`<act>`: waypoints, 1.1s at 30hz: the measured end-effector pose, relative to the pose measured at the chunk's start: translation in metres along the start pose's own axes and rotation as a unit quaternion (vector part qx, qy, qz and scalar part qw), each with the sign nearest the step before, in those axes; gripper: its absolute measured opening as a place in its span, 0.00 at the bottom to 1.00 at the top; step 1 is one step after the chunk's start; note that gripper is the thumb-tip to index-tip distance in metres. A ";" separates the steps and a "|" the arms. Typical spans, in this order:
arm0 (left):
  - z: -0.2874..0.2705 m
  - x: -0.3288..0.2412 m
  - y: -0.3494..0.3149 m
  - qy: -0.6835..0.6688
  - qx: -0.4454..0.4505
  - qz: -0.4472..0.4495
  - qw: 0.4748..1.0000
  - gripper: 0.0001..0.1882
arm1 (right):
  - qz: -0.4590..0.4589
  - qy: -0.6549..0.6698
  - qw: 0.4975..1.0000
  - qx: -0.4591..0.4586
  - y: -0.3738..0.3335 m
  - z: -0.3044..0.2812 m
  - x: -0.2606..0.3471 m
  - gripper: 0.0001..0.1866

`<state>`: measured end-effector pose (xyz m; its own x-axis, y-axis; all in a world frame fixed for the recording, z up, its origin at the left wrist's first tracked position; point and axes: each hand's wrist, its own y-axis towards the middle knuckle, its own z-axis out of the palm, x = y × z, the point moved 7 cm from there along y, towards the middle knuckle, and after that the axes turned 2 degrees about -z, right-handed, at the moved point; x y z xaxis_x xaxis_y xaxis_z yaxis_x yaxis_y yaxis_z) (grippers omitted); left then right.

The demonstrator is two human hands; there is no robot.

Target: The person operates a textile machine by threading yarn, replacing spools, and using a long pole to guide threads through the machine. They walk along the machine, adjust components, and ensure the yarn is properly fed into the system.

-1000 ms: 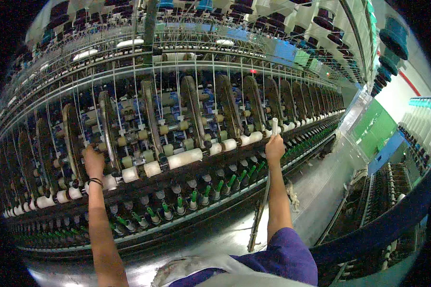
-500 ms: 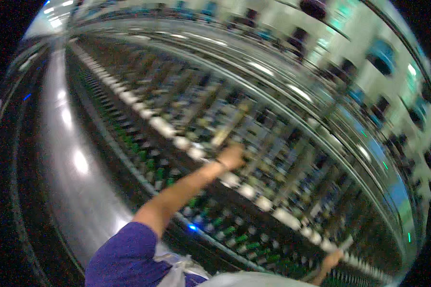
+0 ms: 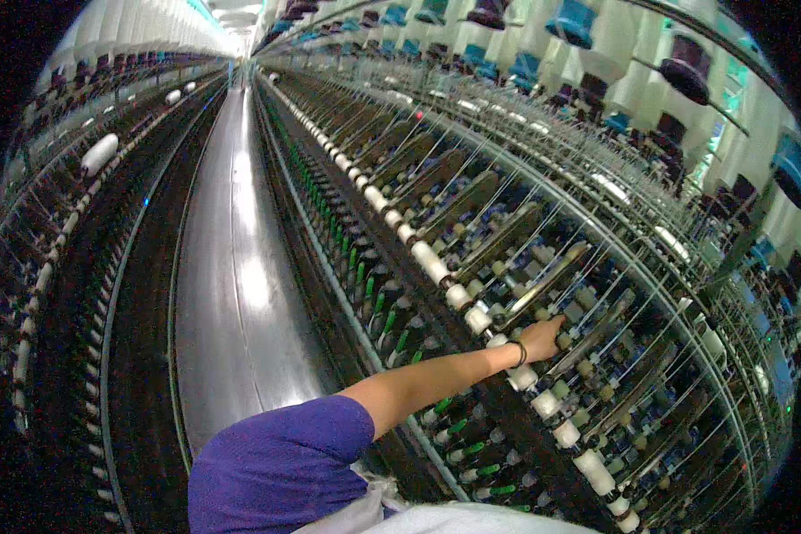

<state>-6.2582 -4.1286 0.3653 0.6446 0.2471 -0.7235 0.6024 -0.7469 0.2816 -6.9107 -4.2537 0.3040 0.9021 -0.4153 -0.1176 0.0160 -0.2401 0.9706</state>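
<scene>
My left hand [image 3: 539, 339] reaches over the row of white rollers [image 3: 479, 320] on the spinning frame to my right. One finger points out among the small blocks and rods behind the rollers. The other fingers look curled, and whatever they may grip is hidden. A dark band [image 3: 521, 353] circles the wrist. Close beside the hand, a pale slanting bar [image 3: 543, 283] lies across the machine. Below my forearm runs a row of green bobbins [image 3: 458, 452]. My right hand is out of view.
A shiny metal aisle floor [image 3: 231, 356] runs away between two machine rows. The left row carries a white roll [image 3: 100, 154]. Along the right row runs a long rail [image 3: 596, 227]. Overhead at right hang blue [image 3: 571, 22] and dark spool holders [image 3: 685, 67].
The view has swung left, bringing the aisle and left row into sight. My right hand, at the lower right before, has left the picture. My left hand remains among the machine parts.
</scene>
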 end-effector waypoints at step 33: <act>-0.006 0.002 0.025 0.068 -0.040 0.072 0.994 0.33 | -0.117 0.284 0.933 0.187 -0.034 -0.088 0.008 0.14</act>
<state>-6.2391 -4.1428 0.3743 0.7811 0.2260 -0.5821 0.5312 -0.7305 0.4292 -6.8660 -4.1720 0.2883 0.9775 0.1935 -0.0840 0.1855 -0.5992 0.7788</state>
